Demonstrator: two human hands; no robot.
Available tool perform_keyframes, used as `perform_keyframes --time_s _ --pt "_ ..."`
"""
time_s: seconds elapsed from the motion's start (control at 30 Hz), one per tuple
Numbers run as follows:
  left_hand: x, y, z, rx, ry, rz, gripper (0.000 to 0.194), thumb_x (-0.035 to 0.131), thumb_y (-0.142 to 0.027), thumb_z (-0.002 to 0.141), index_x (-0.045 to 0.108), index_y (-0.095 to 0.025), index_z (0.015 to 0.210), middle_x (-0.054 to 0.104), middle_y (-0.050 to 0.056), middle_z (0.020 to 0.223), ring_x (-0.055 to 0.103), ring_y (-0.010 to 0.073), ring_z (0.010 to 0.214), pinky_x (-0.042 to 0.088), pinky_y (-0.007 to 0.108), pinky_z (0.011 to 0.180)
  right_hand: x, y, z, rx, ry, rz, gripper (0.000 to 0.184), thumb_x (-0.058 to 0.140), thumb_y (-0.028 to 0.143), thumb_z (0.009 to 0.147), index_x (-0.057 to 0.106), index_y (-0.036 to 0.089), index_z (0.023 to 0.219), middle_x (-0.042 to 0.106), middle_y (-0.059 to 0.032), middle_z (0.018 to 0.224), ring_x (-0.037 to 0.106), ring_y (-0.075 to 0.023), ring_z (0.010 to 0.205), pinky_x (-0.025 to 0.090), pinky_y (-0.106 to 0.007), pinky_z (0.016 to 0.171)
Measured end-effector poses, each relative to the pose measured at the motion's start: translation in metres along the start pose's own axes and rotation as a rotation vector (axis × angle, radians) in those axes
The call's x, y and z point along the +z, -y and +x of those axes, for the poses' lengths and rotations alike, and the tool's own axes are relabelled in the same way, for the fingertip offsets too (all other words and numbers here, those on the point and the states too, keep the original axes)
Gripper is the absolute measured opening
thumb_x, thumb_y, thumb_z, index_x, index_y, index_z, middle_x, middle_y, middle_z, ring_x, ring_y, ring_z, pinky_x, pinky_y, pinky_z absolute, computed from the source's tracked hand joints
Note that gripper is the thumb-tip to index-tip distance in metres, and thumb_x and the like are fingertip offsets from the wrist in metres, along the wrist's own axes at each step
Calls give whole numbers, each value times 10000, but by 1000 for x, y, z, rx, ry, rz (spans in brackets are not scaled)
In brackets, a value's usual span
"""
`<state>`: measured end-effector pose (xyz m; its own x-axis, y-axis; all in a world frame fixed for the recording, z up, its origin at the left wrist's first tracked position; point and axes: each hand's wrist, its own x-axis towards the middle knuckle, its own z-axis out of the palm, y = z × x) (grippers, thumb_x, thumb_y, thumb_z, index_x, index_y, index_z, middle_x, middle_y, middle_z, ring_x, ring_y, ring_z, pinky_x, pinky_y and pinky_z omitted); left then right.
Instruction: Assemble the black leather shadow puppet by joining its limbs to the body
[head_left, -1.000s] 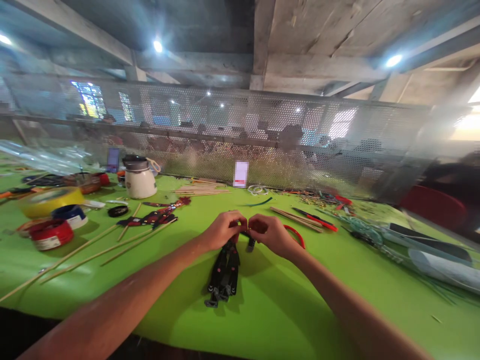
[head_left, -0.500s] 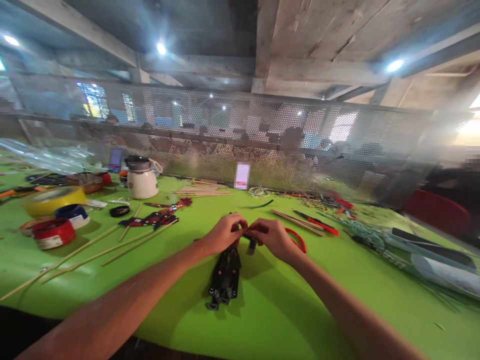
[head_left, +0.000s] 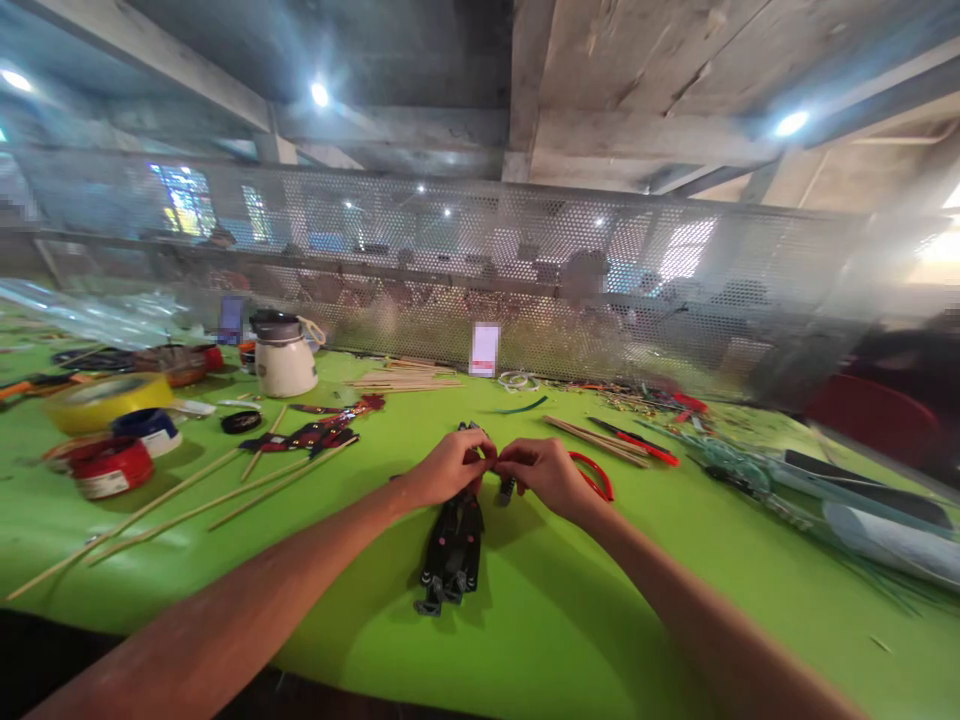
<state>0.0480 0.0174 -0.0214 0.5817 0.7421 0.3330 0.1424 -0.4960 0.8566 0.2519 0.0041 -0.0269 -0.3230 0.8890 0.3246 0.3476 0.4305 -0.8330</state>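
A flat black jointed figure (head_left: 452,545) with pink dots lies on the green table, its legs toward me. My left hand (head_left: 454,465) is over its upper part, thumb and forefinger pinched together at its right side. My right hand (head_left: 544,470) meets it there, its fingertips also pinched. From under the right fingers hangs a small dark ridged piece (head_left: 507,490), which looks like the figure's arm. Whatever lies between the two pinches is too small to make out. Just right of my right hand are red looped handles (head_left: 598,476), partly hidden.
At left lie a dark red jointed figure (head_left: 307,437), long thin sticks (head_left: 172,488), tape rolls (head_left: 109,468) and a cream jug (head_left: 285,362). More sticks (head_left: 596,440) and a red-black pen-like tool (head_left: 645,445) are at right. A perforated screen (head_left: 450,270) borders the back.
My hands stay almost in place, with fingertips slightly closer together. The dark ridged piece has tilted and shows less below the right fingers. The black figure appears shifted slightly.
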Motion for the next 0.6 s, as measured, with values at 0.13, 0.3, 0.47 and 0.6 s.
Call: perform_keyframes --time_s 0.13,0.3,0.47,0.6 --pt "0 1 0 -9 -6 -10 273 634 -413 881 587 -144 870 550 -24 627 574 120 502 425 208 479 -1 -1 0 -5 5 10 192 727 328 798 744 137 803 672 -27 655 553 -97 503 438 -210 495" --pt "0 -2 1 -13 -5 -16 204 625 -345 867 596 -143 860 550 -21 656 577 113 514 422 207 491 0 -1 -1 -11 4 30 173 722 310 799 745 139 815 677 -25 668 562 -93 504 449 -205 499" --pt "1 -2 1 -23 -7 -29 186 633 -319 835 601 -136 818 549 -14 672 584 116 519 422 210 485 2 -5 -1 -6 4 38 156 710 285 791 745 133 794 667 -22 640 562 -94 482 445 -204 482" --pt "3 1 1 -35 -39 -46 173 636 -306 818 609 -135 821 551 -17 643 571 115 508 426 214 496 1 -4 0 -11 -10 34 183 726 317 790 756 137 804 666 -20 633 562 -96 483 444 -205 481"
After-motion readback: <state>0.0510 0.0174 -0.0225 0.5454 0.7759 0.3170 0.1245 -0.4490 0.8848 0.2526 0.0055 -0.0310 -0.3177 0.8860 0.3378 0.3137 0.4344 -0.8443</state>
